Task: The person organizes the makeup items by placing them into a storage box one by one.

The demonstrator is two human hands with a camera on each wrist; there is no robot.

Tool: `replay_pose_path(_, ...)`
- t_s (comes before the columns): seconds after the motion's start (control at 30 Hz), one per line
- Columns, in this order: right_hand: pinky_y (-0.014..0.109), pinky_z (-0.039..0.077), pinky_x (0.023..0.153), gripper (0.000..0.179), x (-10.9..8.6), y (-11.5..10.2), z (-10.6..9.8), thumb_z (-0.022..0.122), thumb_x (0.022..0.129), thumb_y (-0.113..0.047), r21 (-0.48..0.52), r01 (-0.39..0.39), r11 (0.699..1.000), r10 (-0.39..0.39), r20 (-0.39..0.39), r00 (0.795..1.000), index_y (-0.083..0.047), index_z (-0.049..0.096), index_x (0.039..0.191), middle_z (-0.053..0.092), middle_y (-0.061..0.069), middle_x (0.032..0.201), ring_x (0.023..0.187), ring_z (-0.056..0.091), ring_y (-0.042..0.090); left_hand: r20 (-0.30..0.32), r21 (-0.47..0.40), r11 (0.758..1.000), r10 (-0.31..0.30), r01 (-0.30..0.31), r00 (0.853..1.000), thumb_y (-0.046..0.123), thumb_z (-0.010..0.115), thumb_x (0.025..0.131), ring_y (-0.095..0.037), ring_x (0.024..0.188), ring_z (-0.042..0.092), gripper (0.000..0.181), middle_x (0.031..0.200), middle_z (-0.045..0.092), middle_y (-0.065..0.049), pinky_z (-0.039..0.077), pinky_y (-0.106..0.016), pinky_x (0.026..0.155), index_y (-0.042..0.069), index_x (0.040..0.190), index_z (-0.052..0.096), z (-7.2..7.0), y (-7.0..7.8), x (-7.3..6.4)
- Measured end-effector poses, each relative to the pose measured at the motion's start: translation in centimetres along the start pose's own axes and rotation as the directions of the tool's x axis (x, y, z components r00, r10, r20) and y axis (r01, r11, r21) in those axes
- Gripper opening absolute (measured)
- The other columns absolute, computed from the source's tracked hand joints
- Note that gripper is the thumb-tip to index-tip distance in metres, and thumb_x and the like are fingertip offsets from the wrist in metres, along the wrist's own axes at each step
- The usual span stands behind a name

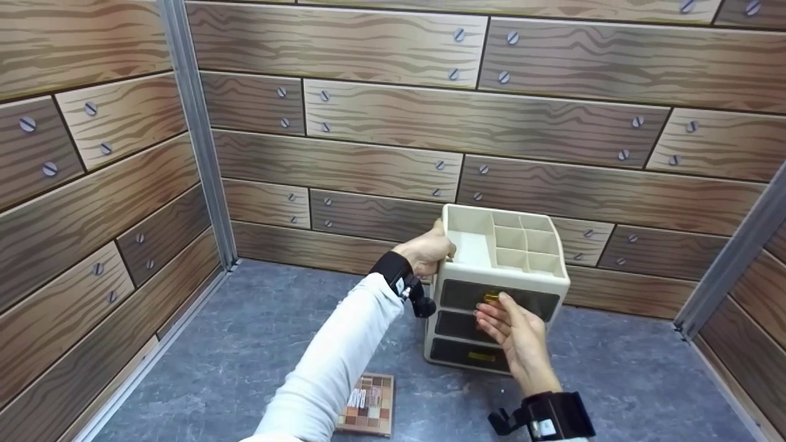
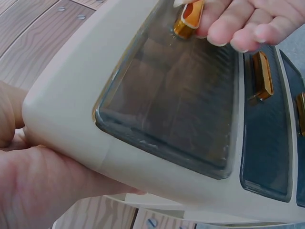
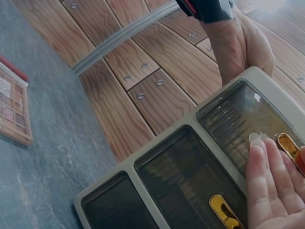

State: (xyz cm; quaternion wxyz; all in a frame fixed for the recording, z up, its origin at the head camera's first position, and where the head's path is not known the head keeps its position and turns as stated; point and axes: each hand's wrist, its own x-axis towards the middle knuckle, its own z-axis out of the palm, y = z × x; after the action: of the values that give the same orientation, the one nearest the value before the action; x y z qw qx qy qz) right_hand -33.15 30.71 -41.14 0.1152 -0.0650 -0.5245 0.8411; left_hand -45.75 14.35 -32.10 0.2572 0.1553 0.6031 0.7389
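A cream desktop drawer organizer (image 1: 434, 331) stands on the grey floor, with open compartments on top and three dark see-through drawers in front. My left hand (image 1: 425, 250) grips its upper left edge, thumb and fingers around the wall. My right hand (image 1: 522, 344) is at the front of the top drawer (image 2: 162, 95). Its thumb and forefinger pinch the gold drawer handle (image 2: 189, 20), while the other fingers extend below. In the right wrist view, part of that handle (image 3: 288, 147) is hidden by the fingers. The top drawer looks closed.
An eyeshadow palette (image 1: 376, 405) lies on the floor (image 1: 245, 344), partly hidden by the left sleeve (image 1: 338, 356). Wood-patterned walls (image 1: 368, 110) stand behind and on both sides, joined by grey metal posts (image 1: 202, 135).
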Motion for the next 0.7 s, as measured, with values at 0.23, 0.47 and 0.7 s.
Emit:
replay_pose_path(0.23, 0.027, 0.065, 0.077, 0.025, 0.6, -0.1, 0.2, 0.057, 0.109, -0.018, -0.004, 0.002, 1.0, -0.002, 0.011, 1.0, -0.002, 0.07, 0.096, 0.078, 0.01, 0.084, 0.079, 0.078, 0.019, -0.006, 0.015, 1.0, 0.013, -0.013, 1.0, -0.021, 0.031, 0.083, -0.033, 0.118, 0.046, 0.101, 0.141, 0.035, -0.019, 0.043, -0.054, 0.114, 0.021, 0.166, -0.008, -0.2, 0.2, -0.1)
replay_pose_path(0.47, 0.026, 0.065, 0.079, 0.033, 0.3, 0.0, 0.4, 0.058, 0.109, -0.023, -0.049, 0.016, 0.999, -0.017, -0.018, 1.0, 0.007, 0.058, 0.12, 0.079, 0.009, 0.088, 0.08, 0.078, 0.018, 0.026, -0.02, 0.999, 0.026, -0.025, 0.999, -0.021, 0.03, 0.087, -0.034, 0.121, 0.048, 0.091, 0.14, 0.039, -0.021, 0.043, -0.054, 0.114, 0.02, 0.163, 0.001, 0.0, 0.2, 0.3)
replay_pose_path(0.7, 0.029, 0.063, 0.087, 0.048, -1.5, 2.9, -0.8, 0.049, 0.11, -0.043, 0.075, -0.107, 0.991, 0.101, 0.079, 0.992, 0.002, 0.065, 0.117, 0.077, 0.012, 0.101, 0.091, 0.076, 0.021, 0.037, -0.048, 0.998, 0.037, -0.035, 0.999, -0.021, 0.029, 0.087, -0.034, 0.116, 0.052, 0.086, 0.137, 0.043, -0.023, 0.045, -0.055, 0.113, 0.018, 0.159, 0.006, 0.0, -0.3, 0.2)
